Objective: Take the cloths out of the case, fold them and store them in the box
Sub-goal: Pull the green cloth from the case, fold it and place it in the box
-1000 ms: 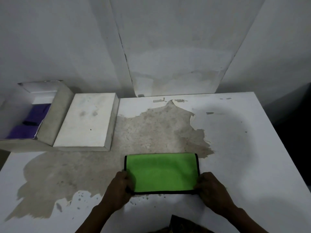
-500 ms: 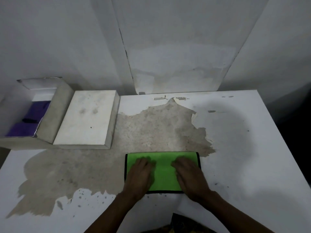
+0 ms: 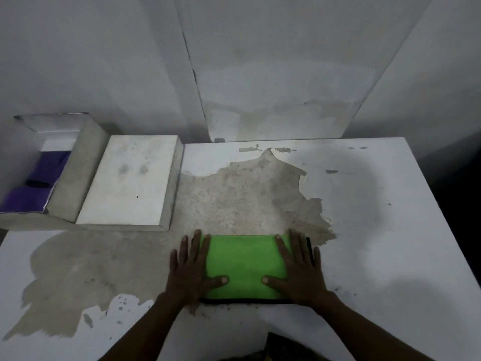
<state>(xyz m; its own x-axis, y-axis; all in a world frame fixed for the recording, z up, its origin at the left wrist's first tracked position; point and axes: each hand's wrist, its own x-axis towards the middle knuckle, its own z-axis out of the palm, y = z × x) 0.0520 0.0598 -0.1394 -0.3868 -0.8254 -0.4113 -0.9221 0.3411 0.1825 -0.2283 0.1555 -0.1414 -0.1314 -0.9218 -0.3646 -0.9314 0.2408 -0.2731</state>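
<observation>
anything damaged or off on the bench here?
The table has lost much of its white coating: a large bare patch runs from mid-back to front left, its edge curling. The green cloth lies square under both hands.

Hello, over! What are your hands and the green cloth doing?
Both hands, left and right, flat on green cloth. Cloth folded on table. Nothing in the way.

The bright green rectangular cloth (image 3: 246,265) looks soft, matt and finely napped, edged in black stitching. The white-painted table (image 3: 390,230) is matt, its coat peeled to rough, speckled beige board. The open white box (image 3: 78,162) looks like dull cardboard; the purple cloth (image 3: 33,188) inside is matt.
</observation>
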